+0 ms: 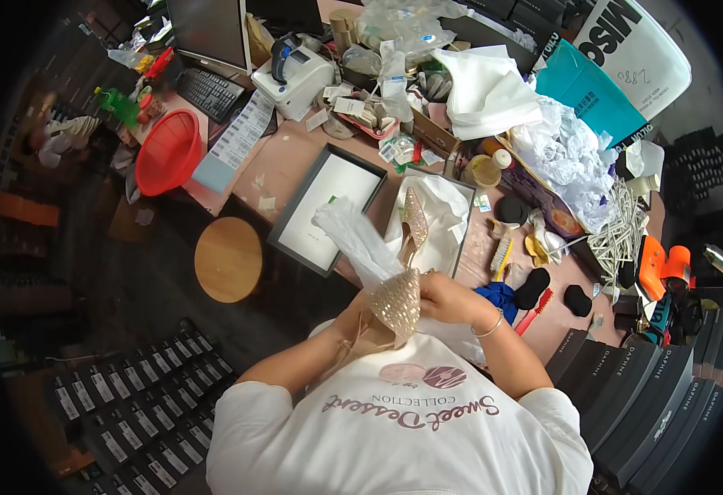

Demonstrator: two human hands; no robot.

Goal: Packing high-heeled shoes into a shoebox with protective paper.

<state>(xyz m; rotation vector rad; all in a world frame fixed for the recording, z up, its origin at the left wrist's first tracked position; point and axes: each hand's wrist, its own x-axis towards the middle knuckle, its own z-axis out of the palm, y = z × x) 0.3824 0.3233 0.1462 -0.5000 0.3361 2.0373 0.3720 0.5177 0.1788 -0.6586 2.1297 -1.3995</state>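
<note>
A glittery gold high-heeled shoe (396, 307) is held in front of my chest, its sparkling face turned up. My left hand (356, 320) is closed round its left side, with the fingers partly behind the shoe. On the other side, my right hand (444, 299) grips the edge with bent fingers. A crumpled clear plastic bag (353, 238) rises from the shoe's upper left. Beyond my hands, a matching shoe (416, 216) rests on white tissue paper (446, 206) in an open box (465, 239). Left of it lies a dark-edged box lid (318, 216) with a white inside.
A round stool (228, 260) and a red basin (168, 152) are to the left. On the table are a label printer (300, 81), a keyboard (210, 92), a yellow brush (501, 257) and black pads (532, 289). Stacked shoe boxes (638, 404) flank me at right.
</note>
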